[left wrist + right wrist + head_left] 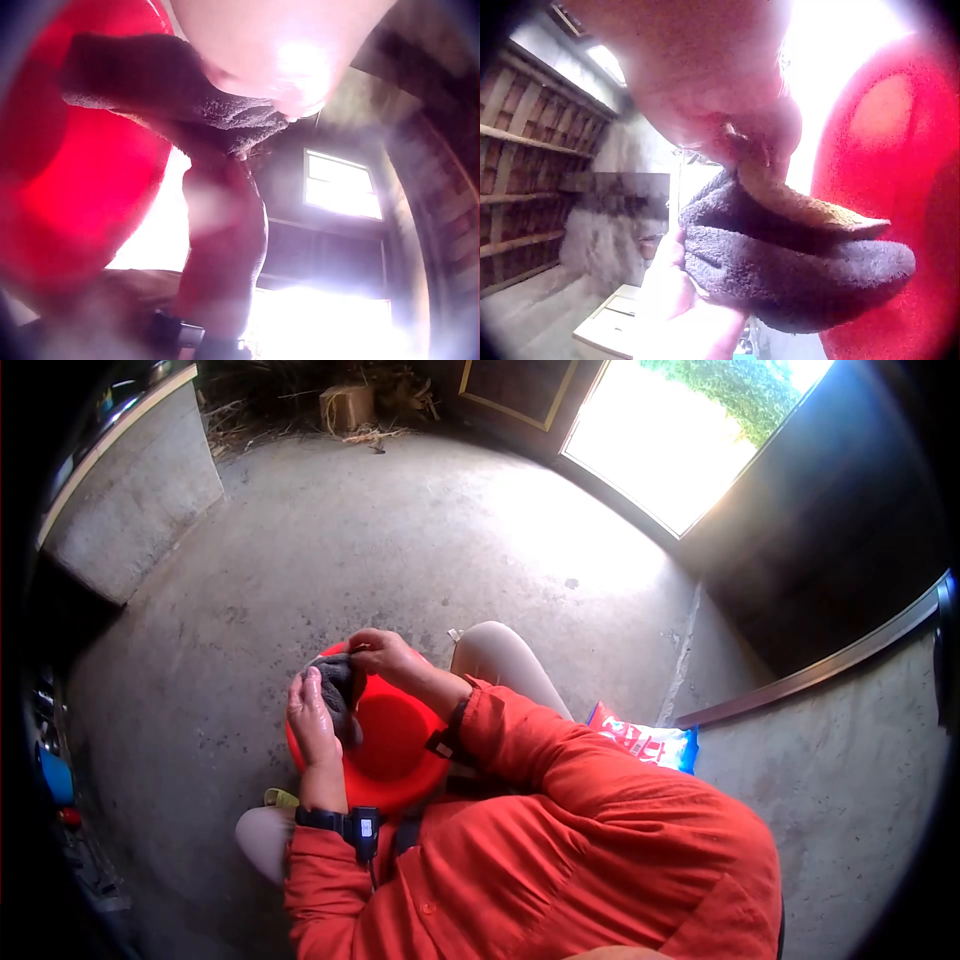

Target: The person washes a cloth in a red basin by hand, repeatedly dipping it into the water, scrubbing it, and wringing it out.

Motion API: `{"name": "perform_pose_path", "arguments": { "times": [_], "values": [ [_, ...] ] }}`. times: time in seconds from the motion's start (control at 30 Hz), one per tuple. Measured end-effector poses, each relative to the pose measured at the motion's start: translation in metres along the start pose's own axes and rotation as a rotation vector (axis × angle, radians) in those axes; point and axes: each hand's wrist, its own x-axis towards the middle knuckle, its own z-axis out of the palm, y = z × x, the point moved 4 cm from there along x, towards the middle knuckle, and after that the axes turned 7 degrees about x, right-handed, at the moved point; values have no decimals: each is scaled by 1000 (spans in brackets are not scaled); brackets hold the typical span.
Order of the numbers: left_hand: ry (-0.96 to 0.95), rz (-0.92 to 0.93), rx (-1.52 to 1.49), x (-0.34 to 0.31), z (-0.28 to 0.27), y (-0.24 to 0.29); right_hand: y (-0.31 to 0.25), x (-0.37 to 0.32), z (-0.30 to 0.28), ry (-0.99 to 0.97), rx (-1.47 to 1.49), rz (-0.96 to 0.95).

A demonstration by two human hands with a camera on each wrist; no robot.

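A dark grey fuzzy cloth (338, 680) hangs in folds over the left part of a red basin (395, 735). My left hand (312, 720) grips its left side, the thumb pressed along the plush surface. At the upper right edge of the cloth, my right hand (388, 657) pinches it between thumb and fingers. The right wrist view shows the fuzzy cloth (795, 277) as a thick rounded fold, with a tan layer above it. Wet skin shines on both hands. Parts of the fingers are hidden behind the cloth.
My bent knees flank the basin, the right knee (500, 655) at its upper right. A white, red and blue plastic bag (650, 742) lies on the concrete floor (330, 540) to the right. Further off are a concrete counter (140, 500), a log (347, 407) among sticks, and a bright doorway (670, 450).
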Motion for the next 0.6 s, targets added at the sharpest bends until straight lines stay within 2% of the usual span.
{"name": "perform_pose_path", "arguments": {
  "times": [0.07, 0.17, 0.2, 0.27, 0.3, 0.33, 0.4, 0.43, 0.47, 0.5, 0.53, 0.57, 0.6],
  "values": [
    [55, -56, -96, 1, -5, -1, -9, -6, 1, 60, 39, 136],
    [72, -164, -271, 10, -14, -27, -8, -4, -1, 191, -1, 19],
    [69, -203, -336, 13, -16, -36, -16, -7, 4, 195, -40, -76],
    [-25, -374, -449, -7, -1, -14, -41, -23, 24, 200, -117, -266],
    [-74, -459, -504, -15, 5, -7, -54, -32, 37, 125, -284, -535],
    [-267, -444, -614, -10, 6, -20, -60, -42, 49, 15, -364, -479],
    [-660, -406, -823, 1, -2, -56, -37, -51, 74, -208, -648, -626],
    [-58, -523, -662, -11, 4, -44, -38, -61, 87, -136, -920, -695],
    [-735, -294, -1009, 8, 2, -89, -40, -69, 97, -60, -1192, -755],
    [-519, -393, -918, 2, 7, -82, -29, -57, 86, -77, -1094, -743],
    [-304, -486, -822, -16, 21, -58, -25, -41, 75, -88, -1015, -530],
    [-96, -570, -717, -25, 26, -47, -16, -24, 60, -42, -1042, -399],
    [-73, -597, -669, -18, 21, -66, -9, -13, 46, 8, -1063, -273]
  ]
}}
